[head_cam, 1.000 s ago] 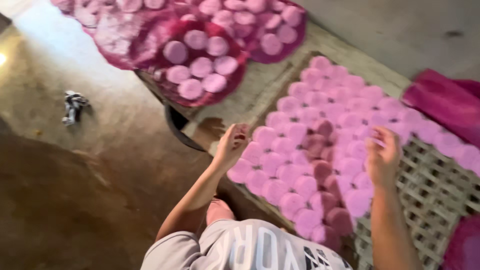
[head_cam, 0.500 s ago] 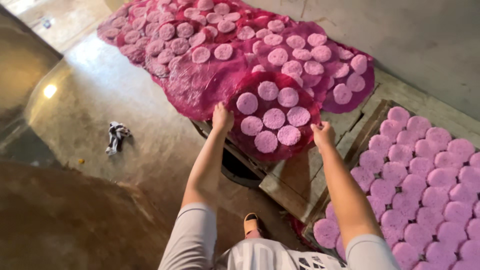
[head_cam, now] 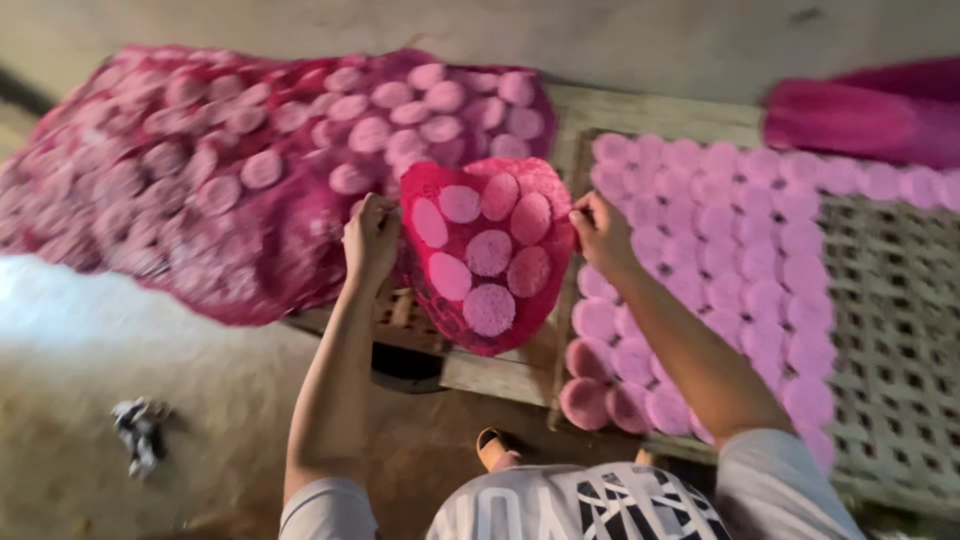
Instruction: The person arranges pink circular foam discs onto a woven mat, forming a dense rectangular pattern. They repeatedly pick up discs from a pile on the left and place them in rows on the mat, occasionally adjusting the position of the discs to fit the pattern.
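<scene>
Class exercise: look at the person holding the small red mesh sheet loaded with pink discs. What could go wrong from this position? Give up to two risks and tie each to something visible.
1. The red mesh sheet is held only at its edges by the left hand and right hand and sags, tilted; its pink discs might slide off.
2. Its lower edge hangs past the wooden frame, so fallen discs could hit the floor.

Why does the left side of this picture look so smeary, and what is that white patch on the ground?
Head view: motion blur smears the large magenta net of pink discs at left; the small net held between the left hand and right hand is sharper. The white patch is overexposed glare on the floor. The lattice rack at right sits in dimmer light.
</scene>
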